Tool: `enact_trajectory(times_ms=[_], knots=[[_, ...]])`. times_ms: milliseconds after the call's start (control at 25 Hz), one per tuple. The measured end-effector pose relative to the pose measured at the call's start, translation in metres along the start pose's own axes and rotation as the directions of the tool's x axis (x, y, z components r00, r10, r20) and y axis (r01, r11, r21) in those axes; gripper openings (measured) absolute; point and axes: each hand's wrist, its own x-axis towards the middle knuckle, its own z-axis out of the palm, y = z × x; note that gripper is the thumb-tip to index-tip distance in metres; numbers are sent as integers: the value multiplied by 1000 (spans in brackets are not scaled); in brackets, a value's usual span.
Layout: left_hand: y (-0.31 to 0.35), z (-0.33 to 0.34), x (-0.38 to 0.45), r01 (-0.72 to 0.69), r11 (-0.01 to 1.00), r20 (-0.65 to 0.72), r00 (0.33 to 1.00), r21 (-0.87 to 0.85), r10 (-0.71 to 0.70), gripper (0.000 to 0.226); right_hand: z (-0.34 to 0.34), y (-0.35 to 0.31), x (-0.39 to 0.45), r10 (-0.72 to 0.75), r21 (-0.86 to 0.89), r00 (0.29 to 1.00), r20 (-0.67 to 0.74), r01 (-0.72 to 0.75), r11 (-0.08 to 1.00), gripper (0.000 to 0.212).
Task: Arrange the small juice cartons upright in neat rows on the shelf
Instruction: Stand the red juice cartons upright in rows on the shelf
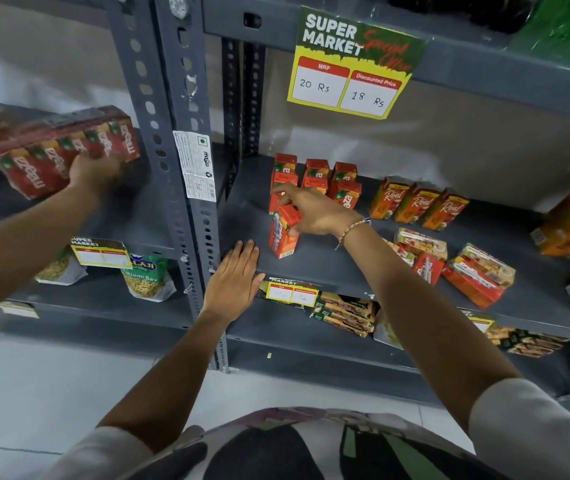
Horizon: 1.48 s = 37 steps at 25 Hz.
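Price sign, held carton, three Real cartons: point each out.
price sign (354,62): head view, its middle.
held carton (282,237): head view, front face.
Real cartons (417,206): head view, middle carton's front.

Price sign (356,62): "20 Rs", "18 Rs"

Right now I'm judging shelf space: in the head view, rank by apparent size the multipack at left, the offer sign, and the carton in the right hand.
1. Multipack, though nearness and blur may inflate it.
2. Offer sign, fairly close.
3. Carton in the right hand, clearly smallest.
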Motion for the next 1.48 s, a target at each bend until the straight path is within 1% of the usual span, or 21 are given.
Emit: enact_trajectory(times_ms=[80, 160, 240, 280, 320, 400, 560, 760, 840, 920, 960, 1000, 1080, 1160, 1200, 1280, 1320, 1360, 1400, 1480], knots=[[1, 1, -1, 1, 1000, -20, 1000, -13, -1, 58, 3, -4, -2, 70, 20, 997, -38, -69, 997, 88], [0, 1, 0, 1, 999, -29, 1000, -36, -2, 59, 12, -12, -2, 144, 34, 982, -119, -141, 989, 81], [0, 0, 0, 4, 999, -29, 1000, -42, -6, 63, 21, -24, 2, 230, 19, 940, -251, -233, 972, 73], [0, 0, 0, 4, 999, -33, 999, -44, -6, 63, 25, -29, 4, 273, 18, 912, -306, -282, 959, 73], [1, 0, -1, 5, 999, -34, 999, -45, -7, 63, 28, -32, 5, 320, 35, 883, -343, -328, 944, 75], [0, 1, -2, 9, 999, -34, 999, -32, -10, 61, 31, -35, 6, 398, 98, 842, -364, -391, 915, 79], [0, 2, -2, 16, 1000, -44, 999, -16, -16, 57, 30, -35, 6, 430, 147, 828, -359, -405, 903, 79], [2, -1, -2, 23, 1000, -20, 1000, -21, -24, 65, 34, -33, 5, 431, 156, 822, -372, -402, 902, 85], [3, 0, -2, 45, 999, -28, 999, -17, -45, 62, 35, -33, 3, 437, 154, 821, -368, -409, 899, 94], [10, 3, -8, 101, 994, -52, 993, -36, -103, 59, 32, -33, -6, 453, 173, 819, -353, -419, 891, 109], [16, 3, -13, 124, 991, -57, 990, -53, -127, 60, 28, -31, -12, 458, 186, 814, -358, -419, 889, 110], [22, 4, -18, 125, 990, -60, 990, -71, -130, 63, 23, -26, -20, 461, 205, 803, -378, -413, 887, 105], [38, 7, -27, 71, 993, -66, 995, -90, -77, 66, 11, -3, -41, 475, 253, 772, -422, -402, 880, 76], [60, 11, -27, -23, 997, -76, 997, -79, 17, 62, 4, 32, -73, 530, 354, 726, -438, -403, 844, 52], [71, 14, -27, -56, 996, -78, 996, -75, 50, 61, 3, 51, -90, 580, 425, 683, -444, -410, 807, 42], [100, 20, -21, -116, 990, -76, 991, -84, 110, 60, 6, 91, -129, 707, 546, 530, -468, -456, 703, 28], [111, 22, -18, -139, 987, -65, 989, -81, 134, 61, 8, 106, -145, 750, 579, 457, -479, -478, 661, 26], [122, 24, -14, -158, 984, -53, 987, -77, 154, 62, 10, 120, -161, 786, 603, 399, -472, -505, 618, 26], [131, 26, -9, -165, 984, -39, 986, -70, 162, 64, 13, 132, -176, 813, 619, 370, -449, -527, 582, 30], [136, 27, 1, -136, 989, -34, 990, -56, 134, 64, 26, 145, -193, 852, 643, 374, -365, -561, 522, 43]])
